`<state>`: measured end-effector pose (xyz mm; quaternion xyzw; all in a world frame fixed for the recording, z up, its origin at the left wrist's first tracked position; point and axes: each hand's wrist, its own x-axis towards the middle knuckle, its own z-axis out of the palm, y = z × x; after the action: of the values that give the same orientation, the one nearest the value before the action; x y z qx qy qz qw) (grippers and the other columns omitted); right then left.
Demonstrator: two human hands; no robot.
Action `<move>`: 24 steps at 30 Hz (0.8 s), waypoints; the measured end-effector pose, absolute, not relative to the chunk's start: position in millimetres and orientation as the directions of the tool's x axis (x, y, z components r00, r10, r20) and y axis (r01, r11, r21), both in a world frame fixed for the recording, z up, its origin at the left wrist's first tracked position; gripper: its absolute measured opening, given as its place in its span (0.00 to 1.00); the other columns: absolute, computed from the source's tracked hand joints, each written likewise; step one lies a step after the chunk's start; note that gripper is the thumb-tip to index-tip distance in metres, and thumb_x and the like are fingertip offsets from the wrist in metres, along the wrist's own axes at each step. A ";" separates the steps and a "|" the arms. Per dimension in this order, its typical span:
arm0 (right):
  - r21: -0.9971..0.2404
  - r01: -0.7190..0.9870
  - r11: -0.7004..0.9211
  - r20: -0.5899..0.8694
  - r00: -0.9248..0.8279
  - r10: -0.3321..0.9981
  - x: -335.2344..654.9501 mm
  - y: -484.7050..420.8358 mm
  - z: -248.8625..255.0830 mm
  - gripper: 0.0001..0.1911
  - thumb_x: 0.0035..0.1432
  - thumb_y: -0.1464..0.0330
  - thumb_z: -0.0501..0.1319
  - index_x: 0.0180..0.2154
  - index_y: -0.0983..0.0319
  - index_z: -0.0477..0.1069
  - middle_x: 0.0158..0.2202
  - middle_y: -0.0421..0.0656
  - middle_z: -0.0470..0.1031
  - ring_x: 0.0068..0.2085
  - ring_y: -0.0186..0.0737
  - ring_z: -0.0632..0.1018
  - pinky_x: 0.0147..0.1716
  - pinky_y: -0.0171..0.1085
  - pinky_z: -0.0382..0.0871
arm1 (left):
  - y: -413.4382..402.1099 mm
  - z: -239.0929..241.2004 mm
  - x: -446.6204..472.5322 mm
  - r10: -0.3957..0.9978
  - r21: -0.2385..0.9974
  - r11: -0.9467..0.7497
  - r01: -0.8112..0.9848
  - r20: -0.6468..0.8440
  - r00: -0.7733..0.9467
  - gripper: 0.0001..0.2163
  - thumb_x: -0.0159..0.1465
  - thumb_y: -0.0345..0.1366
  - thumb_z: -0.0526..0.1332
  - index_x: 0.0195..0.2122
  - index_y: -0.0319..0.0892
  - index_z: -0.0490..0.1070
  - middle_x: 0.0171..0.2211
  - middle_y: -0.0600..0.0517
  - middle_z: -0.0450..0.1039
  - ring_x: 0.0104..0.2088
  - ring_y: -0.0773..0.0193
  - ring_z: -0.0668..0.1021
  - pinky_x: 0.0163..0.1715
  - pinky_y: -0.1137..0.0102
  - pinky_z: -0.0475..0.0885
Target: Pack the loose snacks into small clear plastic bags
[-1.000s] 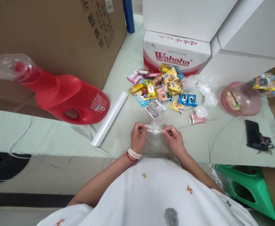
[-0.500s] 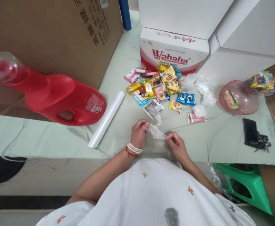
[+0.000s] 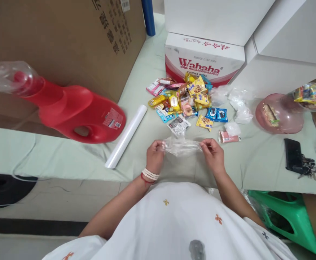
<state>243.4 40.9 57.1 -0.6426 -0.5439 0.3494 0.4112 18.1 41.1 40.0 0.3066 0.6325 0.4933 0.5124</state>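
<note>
Between my two hands a clear plastic bag [image 3: 181, 147] is stretched level above the table's near side. My left hand [image 3: 155, 155], with white beads and a red cord at the wrist, pinches the bag's left end. The right end is pinched by my right hand [image 3: 212, 153]. Just beyond the bag lies a silver-grey packet [image 3: 179, 124], partly overlapped by clear film. Behind it is a heap of small wrapped snacks [image 3: 174, 101] in yellow, pink and blue. A yellow snack packet [image 3: 204, 122] and a blue twin packet [image 3: 216, 114] lie at the heap's right side.
A white roll [image 3: 126, 137] and a big red bottle [image 3: 82, 112] lie to the left. A Wahaha carton [image 3: 203, 61] stands behind the snacks. Rightward are crumpled clear bags [image 3: 241, 108], a pink bowl [image 3: 290, 121], a phone [image 3: 292, 154] with keys [image 3: 309, 167], and a green stool [image 3: 288, 216] below the table edge.
My hands have moved apart, the right one going rightward and up. The clear bag went from a short slanted strip to a wider, level stretch. The view has shifted slightly.
</note>
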 end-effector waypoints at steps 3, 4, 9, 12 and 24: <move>-0.947 0.293 -0.129 -0.059 0.236 0.970 256.4 39.8 51.9 0.13 0.62 0.56 0.64 0.36 0.60 0.71 0.30 0.38 0.70 0.31 0.35 0.70 0.32 0.34 0.64 | 42.6 32.9 -6.2 0.800 0.822 0.434 -0.368 -0.540 -0.262 0.10 0.53 0.41 0.64 0.32 0.43 0.68 0.22 0.58 0.66 0.21 0.70 0.66 0.20 0.75 0.59; -0.953 0.267 -0.146 -0.080 0.242 0.967 260.6 37.2 50.2 0.13 0.62 0.56 0.64 0.36 0.60 0.71 0.30 0.37 0.69 0.31 0.35 0.69 0.32 0.34 0.64 | 40.7 32.7 -14.3 0.782 0.811 0.450 -0.375 -0.560 -0.273 0.10 0.52 0.39 0.64 0.33 0.43 0.68 0.23 0.57 0.68 0.22 0.69 0.68 0.21 0.75 0.60; -0.912 0.361 -0.195 -0.155 0.138 0.978 277.0 15.0 44.6 0.14 0.62 0.56 0.64 0.35 0.59 0.71 0.29 0.37 0.70 0.29 0.35 0.68 0.31 0.34 0.63 | 31.5 54.4 -22.8 0.928 0.930 0.176 0.324 -0.047 -0.371 0.15 0.61 0.45 0.63 0.46 0.43 0.72 0.46 0.46 0.75 0.48 0.56 0.77 0.46 0.62 0.74; -0.887 0.442 -0.132 -0.120 0.055 0.991 278.5 7.6 45.9 0.13 0.64 0.56 0.63 0.35 0.59 0.72 0.31 0.39 0.73 0.31 0.36 0.71 0.32 0.35 0.64 | 44.4 70.1 7.1 0.977 0.703 -0.201 0.683 0.198 0.084 0.26 0.61 0.50 0.65 0.57 0.43 0.69 0.57 0.40 0.72 0.62 0.45 0.68 0.64 0.49 0.60; -0.850 0.499 -0.168 -0.165 0.051 0.985 335.1 0.5 62.0 0.20 0.65 0.49 0.59 0.47 0.58 0.74 0.44 0.46 0.78 0.43 0.44 0.78 0.44 0.42 0.74 | 66.0 45.5 17.9 0.995 0.858 0.023 0.513 -0.071 0.074 0.17 0.70 0.45 0.51 0.25 0.44 0.56 0.20 0.59 0.54 0.23 0.68 0.62 0.27 0.71 0.56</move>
<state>335.1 0.5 62.0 -0.6556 -0.5658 0.3930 0.3093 17.9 66.0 45.5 0.6243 0.6039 0.3139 0.3835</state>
